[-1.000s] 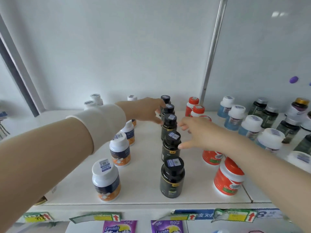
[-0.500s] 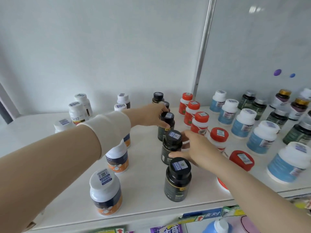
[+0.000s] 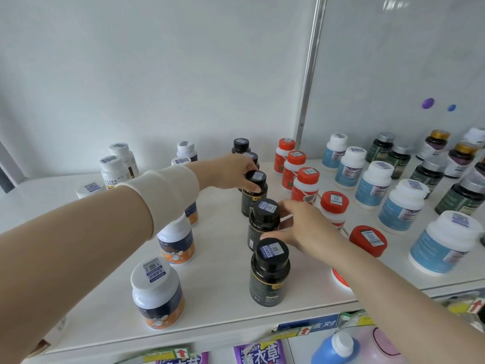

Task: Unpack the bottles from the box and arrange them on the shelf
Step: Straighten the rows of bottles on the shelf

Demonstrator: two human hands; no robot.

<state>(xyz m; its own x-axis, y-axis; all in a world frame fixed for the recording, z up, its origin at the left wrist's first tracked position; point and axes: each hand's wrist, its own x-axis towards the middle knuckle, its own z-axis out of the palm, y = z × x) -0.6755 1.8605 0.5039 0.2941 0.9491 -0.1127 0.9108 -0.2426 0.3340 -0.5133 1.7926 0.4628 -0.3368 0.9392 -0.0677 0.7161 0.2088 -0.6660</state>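
Pinching third black bottle (image 3: 253,203) by cap with left hand (image 3: 228,172) fingers, gripping second black bottle (image 3: 261,223) with right hand (image 3: 304,227). Tight row: could tip front black bottle (image 3: 270,277) or sweep red-capped bottles (image 3: 334,203) with forearm.

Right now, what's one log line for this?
left hand: grips middle black bottle | right hand: grips second-from-front black bottle | both upright on shelf

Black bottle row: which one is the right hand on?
The second black bottle from the front: the right hand curls round its side. The left hand grips the third black bottle at its cap; the front black bottle stands untouched.
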